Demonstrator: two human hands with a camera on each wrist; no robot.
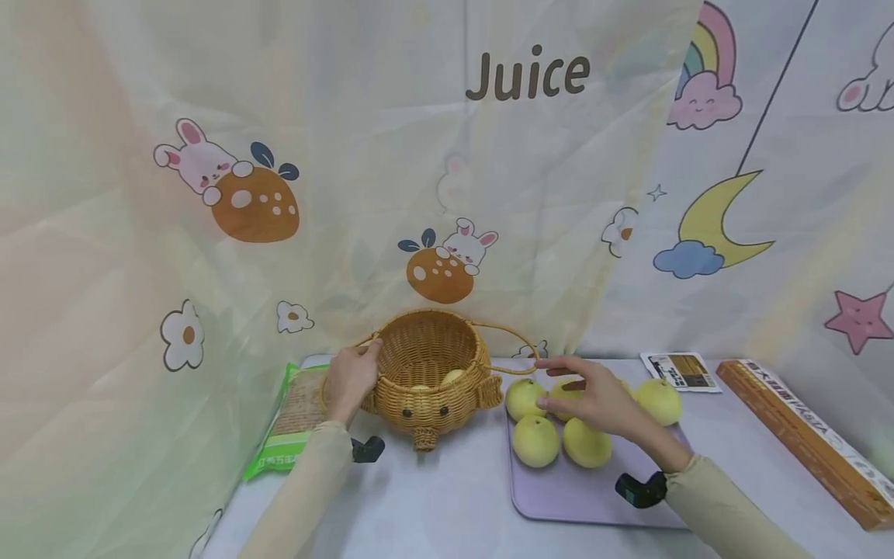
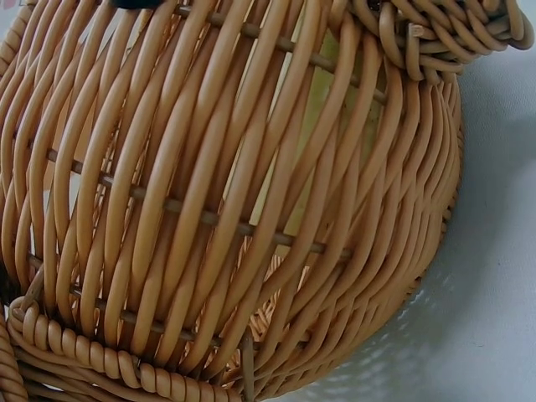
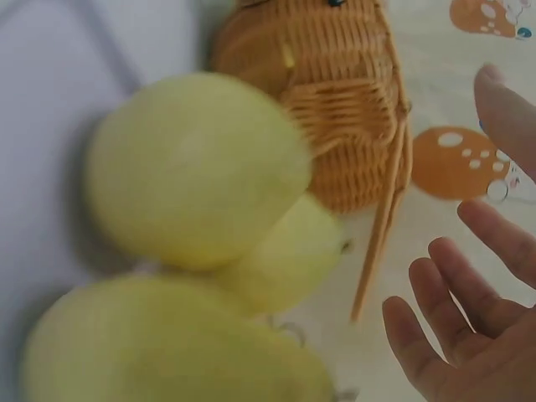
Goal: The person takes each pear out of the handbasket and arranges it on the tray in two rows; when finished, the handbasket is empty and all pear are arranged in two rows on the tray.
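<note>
A wicker basket [image 1: 422,404] with an animal snout and ears stands upright on the table, with pale yellow pears [image 1: 454,376] low inside. At its left rim, my left hand [image 1: 351,378] grips the edge. The basket's woven side [image 2: 201,167] fills the left wrist view, where that hand is hidden. My right hand [image 1: 594,394] hovers over several pears [image 1: 535,441] on a lilac tray [image 1: 580,501], its fingertips near the basket's right handle [image 1: 520,334]. In the right wrist view, its fingers [image 3: 452,276] are spread and hold nothing, beside the pears [image 3: 197,167].
Left of the basket lies a green and brown packet [image 1: 300,404]. A long brown box [image 1: 803,442] runs along the right side, and a small flat sachet [image 1: 680,372] lies behind the tray. A printed curtain [image 1: 391,155] hangs close behind the table.
</note>
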